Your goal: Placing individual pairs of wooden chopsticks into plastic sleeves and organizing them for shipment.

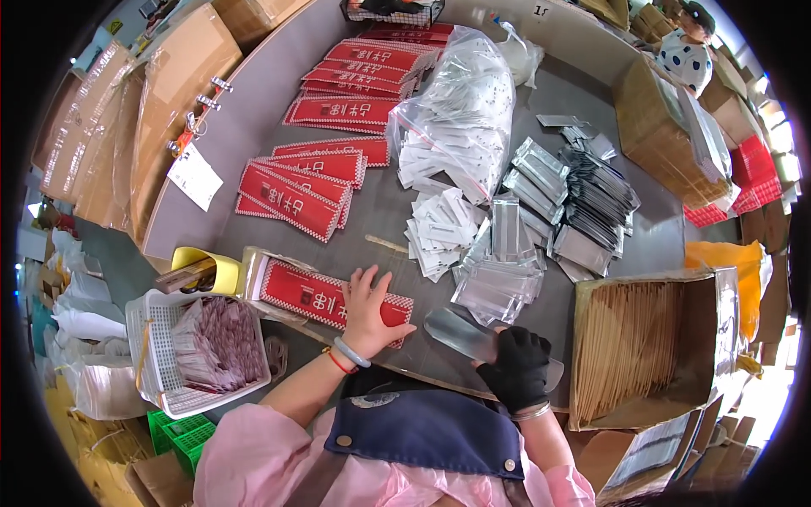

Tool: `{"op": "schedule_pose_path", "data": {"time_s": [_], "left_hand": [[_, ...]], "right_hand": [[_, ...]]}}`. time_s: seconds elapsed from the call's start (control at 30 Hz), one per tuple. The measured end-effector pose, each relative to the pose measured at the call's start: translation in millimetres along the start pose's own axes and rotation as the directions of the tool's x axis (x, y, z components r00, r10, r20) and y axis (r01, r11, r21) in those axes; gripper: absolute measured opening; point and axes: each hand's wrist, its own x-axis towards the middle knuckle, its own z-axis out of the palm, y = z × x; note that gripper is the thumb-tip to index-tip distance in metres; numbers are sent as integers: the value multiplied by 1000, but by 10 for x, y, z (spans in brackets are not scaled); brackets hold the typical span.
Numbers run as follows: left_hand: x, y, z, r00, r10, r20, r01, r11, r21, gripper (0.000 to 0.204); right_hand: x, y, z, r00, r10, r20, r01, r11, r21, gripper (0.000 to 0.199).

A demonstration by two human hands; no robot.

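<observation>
My left hand [369, 314] is bare, its fingers spread over the right end of a red printed paper packet [296, 291]. The packet's other end sits against an open cardboard holder [253, 275]. My right hand [519, 368], in a black fingerless glove, is closed around a clear, shiny flat plastic packet [459, 335], blurred, which sticks out on both sides of the fist. Beyond that hand lie loose silvery clear packets [500, 287] and a pile of small white packets [439, 232].
Stacks of red packets [297, 193] lie at the back left, near a large clear bag [473, 93] of white packets. Dark wrapped packets [601, 190] are piled to the right. A cardboard box [583, 412] of thin wooden sticks stands right; a white basket [156, 380] and yellow container [226, 273] stand left.
</observation>
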Motion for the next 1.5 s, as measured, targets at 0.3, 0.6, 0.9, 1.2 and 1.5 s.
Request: {"op": "schedule_pose_path", "data": {"time_s": [0.3,0.6,0.9,1.2,1.5], "left_hand": [[21,-18,-26,999,36,12,-35,996,-86,101],[946,177,95,926,340,-166,-369,909,-195,53],[1353,291,131,940,321,-119,-322,947,12,16],[794,808,296,824,547,144,-549,835,-33,39],[816,805,378,819,550,161,-541,835,-100,38]], "right_hand": [[95,-142,310,987,-82,142,72,995,72,62],[119,21,312,987,-1,-163,15,996,83,56],[-1328,1801,-224,578,574,-580,-663,744,76,31],[-1348,1955,-262,613,665,-428,-761,641,-94,31],[-1252,1699,-533,425,796,-431,-867,495,60,28]]}}
